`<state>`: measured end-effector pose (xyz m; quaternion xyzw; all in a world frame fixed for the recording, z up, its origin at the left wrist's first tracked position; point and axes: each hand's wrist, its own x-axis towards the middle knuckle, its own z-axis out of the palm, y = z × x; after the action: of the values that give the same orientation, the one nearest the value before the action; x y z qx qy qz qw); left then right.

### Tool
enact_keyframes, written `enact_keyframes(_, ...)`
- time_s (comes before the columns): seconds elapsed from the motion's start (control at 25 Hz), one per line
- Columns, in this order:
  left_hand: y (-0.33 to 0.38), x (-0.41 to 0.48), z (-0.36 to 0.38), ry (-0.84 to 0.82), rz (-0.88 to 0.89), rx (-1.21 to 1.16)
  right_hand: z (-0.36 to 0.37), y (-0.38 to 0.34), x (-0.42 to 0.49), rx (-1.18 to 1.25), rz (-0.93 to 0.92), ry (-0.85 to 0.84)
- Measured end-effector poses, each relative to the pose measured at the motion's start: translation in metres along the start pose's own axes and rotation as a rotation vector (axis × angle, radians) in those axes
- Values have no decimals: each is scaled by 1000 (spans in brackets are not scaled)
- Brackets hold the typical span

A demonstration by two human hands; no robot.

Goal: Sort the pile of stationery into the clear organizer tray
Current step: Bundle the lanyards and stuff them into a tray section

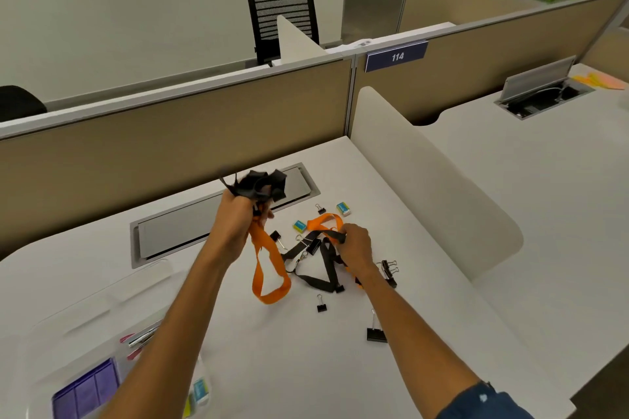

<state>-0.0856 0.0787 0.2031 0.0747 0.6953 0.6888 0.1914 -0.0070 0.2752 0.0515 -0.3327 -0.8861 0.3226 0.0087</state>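
My left hand [235, 218] is raised above the desk, gripping a bunch of black lanyard [262, 185] and an orange lanyard [269, 269] that hangs down in a loop. My right hand [355, 245] is down on the pile, pinching a second orange lanyard [323, 223] that lies tangled with a black lanyard [320, 277]. Several black binder clips lie around, among them one [321, 305] in front of the pile and a larger one [376, 333]. Two small teal erasers [299, 225] [343, 208] lie behind. The clear organizer tray [85, 323] sits at lower left, holding purple sticky notes [86, 391] and pens [143, 337].
A grey cable hatch [190, 228] is set into the desk behind the pile. A white curved divider [435, 180] bounds the desk on the right, a tan partition [170, 133] at the back. The neighbouring desk has an open hatch [544, 95].
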Motion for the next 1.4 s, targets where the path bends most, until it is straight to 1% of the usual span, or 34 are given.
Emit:
enact_keyframes(0.12,-29,2,-1,54,-52,117,-19,-3,-1,98,0,34)
enact_keyframes(0.24,-49,2,-2,143,-122,163,-42,-3,-2,155,-28,37)
enact_keyframes(0.4,-60,2,-6,167,-113,199,-77,-14,-7,231,-132,35)
enact_keyframes(0.68,-62,-1,-14,85,23,310,-118,-40,-17,236,-280,4)
enact_keyframes(0.92,-52,-6,-13,80,115,261,-139,-59,-22,221,-331,-19)
enact_keyframes(1.08,-36,-8,-10,78,192,230,-157,-76,-33,329,-333,-50)
enact_keyframes(1.32,0,-9,4,-65,329,170,-187,-117,-47,466,-366,-80)
enact_keyframes(1.4,11,-9,10,-113,324,149,-197,-130,-51,501,-388,-76)
